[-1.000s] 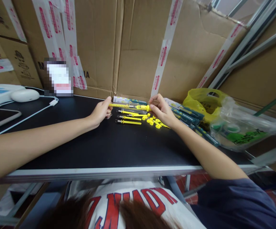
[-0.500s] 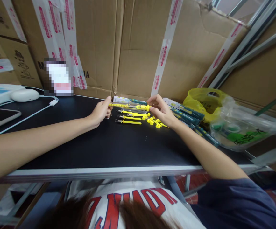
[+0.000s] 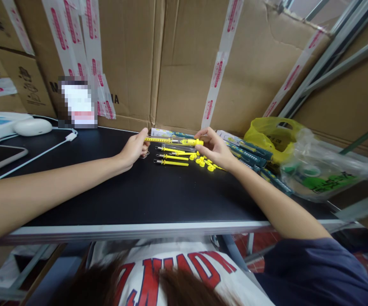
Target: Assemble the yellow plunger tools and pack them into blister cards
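Observation:
A long yellow pen-like tool (image 3: 175,140) with a dotted or marked shaft and a shiny middle section is held level just above the black tabletop. My left hand (image 3: 135,148) is closed around its left end. At its right end, my right hand (image 3: 214,149) pinches the thicker yellow part between thumb and fingers. Below the tool lie several slim yellow rods (image 3: 174,163) with metal collars and small wire loops at their left ends. Clear tubes (image 3: 184,148) lie behind them. Small yellow ring-like caps (image 3: 200,162) are scattered beside my right hand.
Teal packages (image 3: 250,158) lie to the right, near a yellow plastic bag (image 3: 271,138) and a clear bag (image 3: 324,174). Cardboard boxes (image 3: 186,63) wall the back. At left are a phone (image 3: 2,158), a white case (image 3: 33,127) and a cable (image 3: 37,160).
My right hand and the tool's yellow right end have shifted very slightly rightward. My left hand stays nearly in place, still holding the left end.

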Action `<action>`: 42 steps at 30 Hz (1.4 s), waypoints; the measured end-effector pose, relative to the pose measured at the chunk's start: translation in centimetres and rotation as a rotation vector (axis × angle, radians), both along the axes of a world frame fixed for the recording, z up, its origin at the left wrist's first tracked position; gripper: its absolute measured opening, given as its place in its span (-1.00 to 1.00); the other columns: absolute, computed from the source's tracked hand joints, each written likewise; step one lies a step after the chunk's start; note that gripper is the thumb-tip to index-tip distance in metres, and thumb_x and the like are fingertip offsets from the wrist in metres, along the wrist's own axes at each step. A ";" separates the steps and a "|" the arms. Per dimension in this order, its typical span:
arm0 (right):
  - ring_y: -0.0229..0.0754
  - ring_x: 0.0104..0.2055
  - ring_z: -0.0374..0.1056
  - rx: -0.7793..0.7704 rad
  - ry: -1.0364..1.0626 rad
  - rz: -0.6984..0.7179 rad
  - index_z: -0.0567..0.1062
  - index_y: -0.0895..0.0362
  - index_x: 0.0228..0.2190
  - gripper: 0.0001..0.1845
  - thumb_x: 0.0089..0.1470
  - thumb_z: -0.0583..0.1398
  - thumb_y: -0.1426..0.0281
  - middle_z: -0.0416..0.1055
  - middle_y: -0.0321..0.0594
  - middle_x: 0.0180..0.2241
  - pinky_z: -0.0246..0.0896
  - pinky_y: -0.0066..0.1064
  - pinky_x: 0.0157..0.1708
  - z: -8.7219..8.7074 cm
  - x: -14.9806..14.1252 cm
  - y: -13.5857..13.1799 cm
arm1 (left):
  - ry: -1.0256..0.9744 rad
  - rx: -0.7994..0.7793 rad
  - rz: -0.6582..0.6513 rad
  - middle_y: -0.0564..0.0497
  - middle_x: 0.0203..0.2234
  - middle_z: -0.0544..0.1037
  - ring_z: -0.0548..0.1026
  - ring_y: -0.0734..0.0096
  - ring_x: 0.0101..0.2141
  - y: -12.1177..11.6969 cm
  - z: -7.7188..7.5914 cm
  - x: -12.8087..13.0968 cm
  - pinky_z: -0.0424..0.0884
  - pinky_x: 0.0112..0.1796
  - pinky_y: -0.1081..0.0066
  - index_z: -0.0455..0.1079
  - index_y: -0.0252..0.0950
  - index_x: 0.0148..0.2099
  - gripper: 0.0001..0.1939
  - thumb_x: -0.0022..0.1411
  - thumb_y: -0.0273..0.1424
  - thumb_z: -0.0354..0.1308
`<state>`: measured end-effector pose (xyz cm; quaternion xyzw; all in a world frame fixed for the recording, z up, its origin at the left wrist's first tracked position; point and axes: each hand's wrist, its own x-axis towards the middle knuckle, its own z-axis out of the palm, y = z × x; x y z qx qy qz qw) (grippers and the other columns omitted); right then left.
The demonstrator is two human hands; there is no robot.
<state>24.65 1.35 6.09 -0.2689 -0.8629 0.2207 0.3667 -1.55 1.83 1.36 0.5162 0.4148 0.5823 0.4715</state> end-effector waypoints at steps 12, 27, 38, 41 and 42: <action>-0.41 -0.56 0.11 0.030 -0.004 -0.022 0.25 0.11 -0.26 -0.65 0.06 0.28 0.22 0.21 -0.40 -0.49 0.00 -0.52 -0.59 -0.4 -0.2 0.4 | 0.021 0.001 0.009 0.24 -0.81 -0.03 0.01 0.66 -0.79 -0.1 0.0 -0.1 0.07 -0.69 0.60 0.09 -0.26 -0.56 -0.54 0.40 -0.24 -0.19; -0.37 -0.59 0.02 0.147 -0.121 -0.061 0.16 0.05 -0.25 -0.64 0.09 0.26 0.26 0.11 -0.46 -0.56 -0.06 -0.45 -0.59 -0.4 -0.1 0.4 | 0.083 0.016 -0.016 0.23 -0.80 -0.02 0.00 0.66 -0.78 -0.4 0.0 -0.2 0.08 -0.68 0.59 0.08 -0.26 -0.56 -0.55 0.40 -0.26 -0.17; -0.36 -0.55 0.13 0.070 -0.081 -0.047 0.21 0.07 -0.30 -0.61 0.02 0.31 0.22 0.21 -0.43 -0.55 0.04 -0.47 -0.57 -0.5 -0.2 0.3 | 0.094 0.015 -0.022 0.23 -0.79 0.00 0.01 0.66 -0.77 -0.5 -0.2 -0.3 0.08 -0.68 0.59 0.07 -0.26 -0.56 -0.56 0.38 -0.26 -0.14; -0.39 -0.56 0.12 0.097 -0.062 -0.091 0.28 0.11 -0.32 -0.61 -0.03 0.34 0.21 0.24 -0.41 -0.53 0.03 -0.49 -0.58 -0.5 -0.3 0.3 | 0.093 0.009 -0.009 0.23 -0.79 0.01 0.02 0.66 -0.77 -0.5 -0.2 -0.3 0.09 -0.68 0.59 0.08 -0.26 -0.56 -0.57 0.38 -0.26 -0.14; -0.40 -0.56 0.11 0.108 -0.058 -0.106 0.30 0.12 -0.33 -0.62 -0.03 0.34 0.21 0.24 -0.41 -0.53 0.02 -0.49 -0.58 -0.4 -0.3 0.3 | 0.094 0.010 -0.010 0.23 -0.79 0.01 0.02 0.65 -0.77 -0.5 -0.3 -0.4 0.09 -0.68 0.59 0.09 -0.26 -0.56 -0.57 0.38 -0.26 -0.14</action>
